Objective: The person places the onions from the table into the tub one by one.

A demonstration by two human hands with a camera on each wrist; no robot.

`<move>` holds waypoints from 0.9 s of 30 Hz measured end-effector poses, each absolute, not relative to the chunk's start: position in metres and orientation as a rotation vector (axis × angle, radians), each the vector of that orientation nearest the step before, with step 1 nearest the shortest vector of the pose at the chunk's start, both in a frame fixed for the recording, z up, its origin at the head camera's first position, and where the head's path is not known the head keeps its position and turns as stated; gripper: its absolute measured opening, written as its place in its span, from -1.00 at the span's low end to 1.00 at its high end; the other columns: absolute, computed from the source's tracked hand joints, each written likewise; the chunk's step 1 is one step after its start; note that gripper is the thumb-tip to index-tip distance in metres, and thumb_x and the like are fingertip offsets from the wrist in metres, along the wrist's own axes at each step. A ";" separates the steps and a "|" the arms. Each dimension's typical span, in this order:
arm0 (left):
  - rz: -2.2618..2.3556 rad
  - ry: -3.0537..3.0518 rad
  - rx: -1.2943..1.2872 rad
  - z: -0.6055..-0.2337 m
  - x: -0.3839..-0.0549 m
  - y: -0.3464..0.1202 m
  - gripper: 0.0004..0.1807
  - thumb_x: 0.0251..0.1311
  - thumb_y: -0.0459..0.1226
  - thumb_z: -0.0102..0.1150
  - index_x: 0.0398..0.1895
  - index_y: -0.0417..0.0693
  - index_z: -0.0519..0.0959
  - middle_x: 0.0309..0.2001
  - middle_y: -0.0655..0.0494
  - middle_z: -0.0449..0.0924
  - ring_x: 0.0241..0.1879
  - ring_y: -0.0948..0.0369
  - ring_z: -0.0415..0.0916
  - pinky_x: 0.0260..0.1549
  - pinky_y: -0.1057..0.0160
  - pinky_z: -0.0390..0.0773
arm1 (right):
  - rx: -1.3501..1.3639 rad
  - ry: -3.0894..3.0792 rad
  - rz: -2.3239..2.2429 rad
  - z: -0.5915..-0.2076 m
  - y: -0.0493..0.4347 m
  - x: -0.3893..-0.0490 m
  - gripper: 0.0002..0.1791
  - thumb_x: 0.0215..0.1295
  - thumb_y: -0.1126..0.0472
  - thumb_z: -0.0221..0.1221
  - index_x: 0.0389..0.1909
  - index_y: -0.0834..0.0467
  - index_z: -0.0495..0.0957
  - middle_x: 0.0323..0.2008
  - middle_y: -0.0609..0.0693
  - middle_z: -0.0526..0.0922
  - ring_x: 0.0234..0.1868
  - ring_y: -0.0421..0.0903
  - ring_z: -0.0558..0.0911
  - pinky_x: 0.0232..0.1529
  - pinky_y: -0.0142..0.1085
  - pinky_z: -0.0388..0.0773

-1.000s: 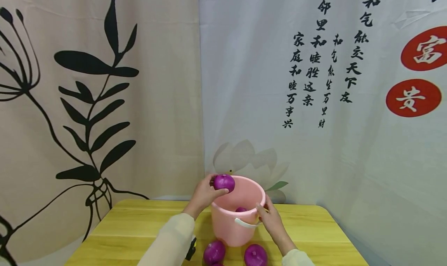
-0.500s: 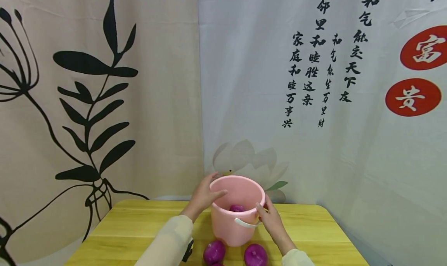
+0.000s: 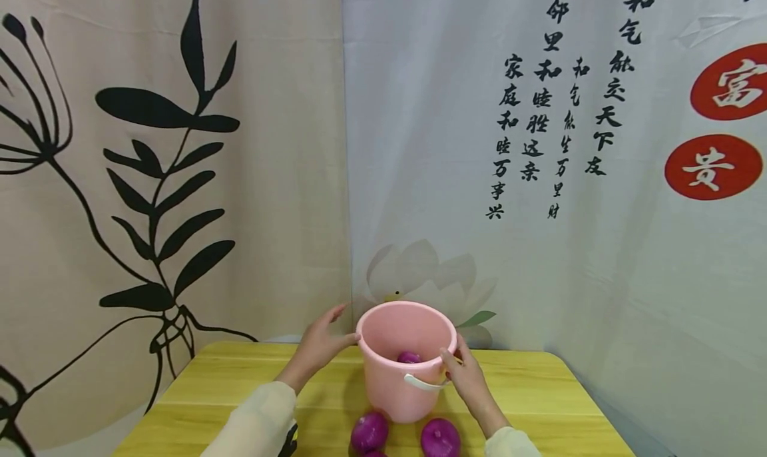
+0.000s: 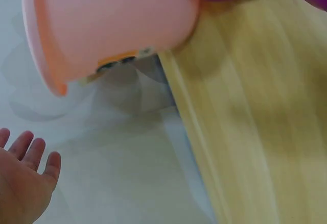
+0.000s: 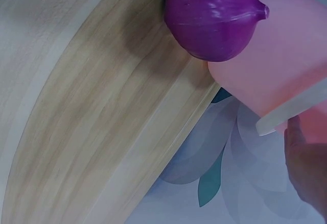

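**Pink plastic bucket [image 3: 386, 397] upright, a round purple onion [image 3: 409, 357] inside**

Take the bucket in the head view as the dial's centre. A pale fabric backdrop [image 3: 287, 177] hangs behind, printed with a black leafy plant [image 3: 200, 269] at ten o'clock, dark brush lettering [image 3: 542, 98] at one and red ovals [image 3: 713, 184] with white characters at two. Below it spreads a yellow wood-grain table [image 3: 551, 404], on which the bucket stands.

The left hand [image 3: 317, 345] is at nine to ten o'clock, fingers extended and well parted, holding nothing; its thumb tip reaches the rim, though whether it touches I cannot tell. The right hand [image 3: 472, 380], at about four, grips the rim, thumb and fingers closed around the edge.

A second purple onion [image 3: 369, 432] rests at seven o'clock and a third purple onion [image 3: 440, 437] at five; a fourth purple onion [image 3: 375, 454] barely shows at the bottom edge. The first lies in the bucket, partly hidden by the near wall. The slim white plastic handle [image 3: 422, 384] crosses the bucket's front at five; a right finger touches it.
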State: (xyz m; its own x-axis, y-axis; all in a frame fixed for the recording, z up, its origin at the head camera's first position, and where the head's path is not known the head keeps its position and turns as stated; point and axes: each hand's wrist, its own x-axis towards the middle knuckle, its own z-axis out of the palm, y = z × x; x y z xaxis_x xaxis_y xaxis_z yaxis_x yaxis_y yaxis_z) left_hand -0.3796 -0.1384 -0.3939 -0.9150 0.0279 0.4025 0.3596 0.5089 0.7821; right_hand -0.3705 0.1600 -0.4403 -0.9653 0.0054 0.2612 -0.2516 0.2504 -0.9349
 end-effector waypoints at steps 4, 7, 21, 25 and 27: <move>-1.352 -2.469 -0.315 -0.409 -0.370 -0.154 -0.18 -0.11 0.00 0.35 0.26 -0.04 0.28 0.17 0.00 0.36 0.19 0.03 0.23 0.11 -0.12 0.22 | 0.246 -2.310 1.787 -0.440 0.161 -0.370 -0.20 0.27 -0.13 0.01 0.39 0.16 -0.06 0.09 0.26 0.35 0.02 0.09 0.42 -0.09 -0.08 0.49; -1.349 -2.516 -0.315 -0.420 -0.361 -0.163 -0.15 -0.13 0.08 0.33 0.25 -0.05 0.29 0.15 0.00 0.38 0.16 0.02 0.26 0.10 -0.10 0.24 | 0.250 -2.307 1.791 -0.440 0.162 -0.369 -0.21 0.27 -0.12 0.02 0.39 0.13 -0.05 0.09 0.24 0.35 0.01 0.07 0.43 -0.12 -0.13 0.50; -1.546 -2.763 -0.483 -0.464 -0.305 -0.185 -0.20 -0.04 0.10 0.24 0.23 -0.12 0.29 0.11 -0.09 0.40 0.08 -0.10 0.30 -0.04 -0.21 0.31 | 0.257 -2.304 1.848 -0.439 0.165 -0.363 -0.21 0.27 -0.16 -0.01 0.40 0.09 -0.06 0.10 0.22 0.33 0.03 0.08 0.41 -0.08 -0.08 0.48; -1.768 -2.851 -0.407 -0.476 -0.289 -0.187 -0.21 -0.11 0.07 0.30 0.21 -0.06 0.32 0.10 -0.13 0.38 0.06 -0.18 0.28 -0.13 -0.25 0.34 | 0.242 -2.320 1.834 -0.439 0.166 -0.362 -0.19 0.25 -0.19 -0.01 0.39 0.08 -0.05 0.09 0.21 0.33 0.01 0.07 0.42 -0.07 -0.08 0.48; -1.798 -2.876 -0.487 -0.483 -0.284 -0.188 -0.23 -0.06 0.02 0.30 0.21 -0.12 0.31 0.10 -0.19 0.37 0.05 -0.22 0.27 -0.14 -0.27 0.33 | 0.243 -2.323 1.828 -0.439 0.167 -0.361 -0.18 0.24 -0.20 -0.01 0.39 0.09 -0.05 0.09 0.21 0.33 0.02 0.08 0.42 -0.07 -0.08 0.48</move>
